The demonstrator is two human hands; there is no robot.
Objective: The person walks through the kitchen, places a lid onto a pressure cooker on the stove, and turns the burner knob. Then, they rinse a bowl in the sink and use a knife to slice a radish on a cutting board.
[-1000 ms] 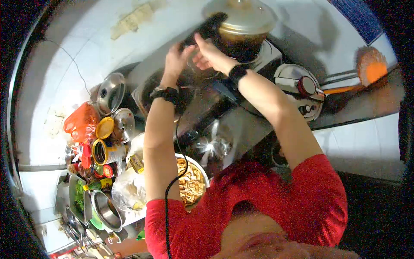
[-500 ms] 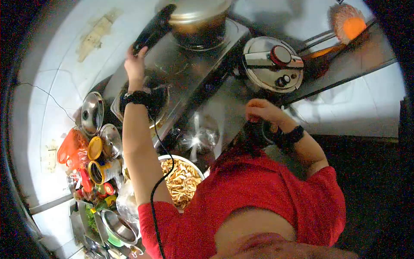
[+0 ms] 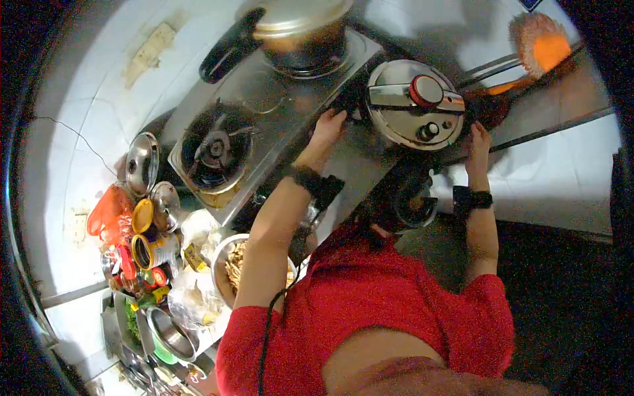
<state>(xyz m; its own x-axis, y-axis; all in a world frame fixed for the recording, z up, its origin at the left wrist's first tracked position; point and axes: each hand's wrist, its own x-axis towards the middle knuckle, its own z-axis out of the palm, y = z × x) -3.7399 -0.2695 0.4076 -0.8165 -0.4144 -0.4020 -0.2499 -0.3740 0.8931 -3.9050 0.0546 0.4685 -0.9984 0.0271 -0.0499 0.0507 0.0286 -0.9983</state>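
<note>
A steel pressure cooker (image 3: pixel 395 105) with a red-ringed knob on its lid stands on the counter to the right of the stove. My left hand (image 3: pixel 325 134) is at its left side, fingers curled at the dark side handle. On the opposite side, my right hand (image 3: pixel 479 146) closes at the other handle, which is mostly hidden. A lidded pot (image 3: pixel 305 39) with a long black handle (image 3: pixel 231 53) sits on the far burner, touched by neither hand. The nearer gas burner (image 3: pixel 216 150) of the stove carries nothing.
To the left are steel lids (image 3: pixel 142 165), a red plastic bag (image 3: pixel 112 214), an open yellow tin (image 3: pixel 153 251) and a steel bowl (image 3: pixel 173 332). A bowl of sliced food (image 3: pixel 232 267) is partly behind my left arm. An orange-and-white brush (image 3: pixel 540 46) stands upper right.
My left hand has left the pot's black handle and moved right to the pressure cooker. My right hand has moved up and right to the cooker's other side.
</note>
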